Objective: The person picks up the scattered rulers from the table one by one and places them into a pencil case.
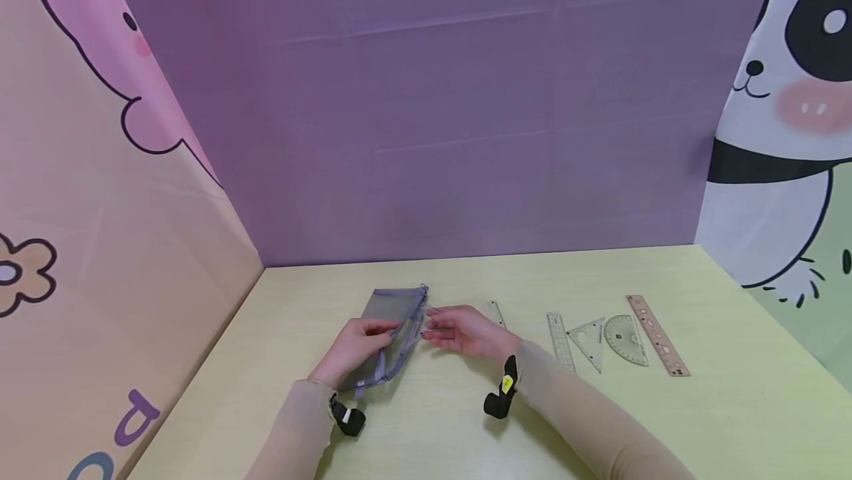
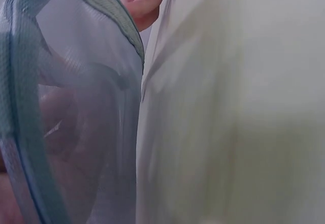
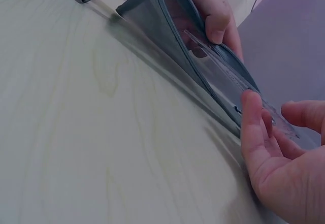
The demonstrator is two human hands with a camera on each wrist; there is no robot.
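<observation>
My left hand (image 1: pixel 362 347) grips the upper edge of a grey-purple mesh zip pouch (image 1: pixel 389 305), thumb on the near side. In the right wrist view, the zip of the pouch (image 3: pixel 152 23) gapes open along its length. A clear plastic measuring piece with fine markings (image 3: pixel 223 66) lies partly within that opening, one end tapering to a point. My right hand (image 1: pixel 466 330) holds its outer end between thumb and fingers at the pouch's mouth. Through the left wrist view, the translucent mesh and zip edge of the pouch (image 2: pixel 28 97) fill the left side.
On the wooden table (image 1: pixel 725 421), to the right, lie a clear ruler (image 1: pixel 560 339), a clear triangle (image 1: pixel 591 342), a protractor (image 1: pixel 626 339) and a pinkish ruler (image 1: pixel 657 336). Another clear scaled piece (image 1: pixel 495 312) is partly hidden behind my right hand. A purple cloth wall (image 1: pixel 466 132) stands behind.
</observation>
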